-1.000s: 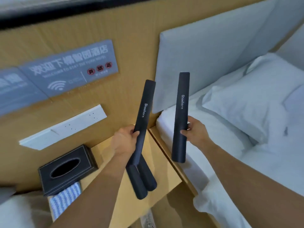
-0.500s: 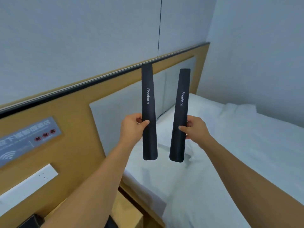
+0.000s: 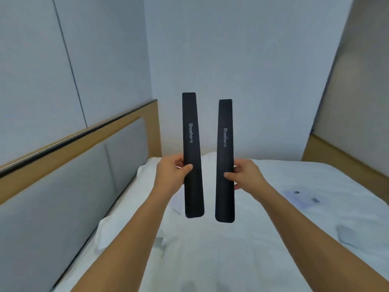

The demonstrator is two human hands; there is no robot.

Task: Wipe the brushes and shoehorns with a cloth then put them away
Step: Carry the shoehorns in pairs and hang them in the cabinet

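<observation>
Forearms reach out over the white bed [image 3: 273,239], and at their ends the two hands each hold a black shoehorn upright in the air, well above the bedding. The left hand [image 3: 170,175] pinches the left shoehorn [image 3: 192,144] a little below its middle, thumb across the front face and fingers curled behind. The right hand [image 3: 246,175] pinches the right shoehorn [image 3: 225,157] at about the same height, thumb in front and fingers wrapped round the far edge. The two strips stand side by side, near each other but not touching, printed lettering facing the person, rounded ends down.

From where I stand they look thin, flat and light; I would guess they are stiff enough to keep their line from a mid-length pinch. The matt surface seems easy to hold, and the edges give the surest purchase, leaving the faces free for wiping. No cloth is in sight. Beyond them a pillow [image 3: 151,165] lies at the padded headboard [image 3: 63,186], with the pale wall [image 3: 231,49] behind.
</observation>
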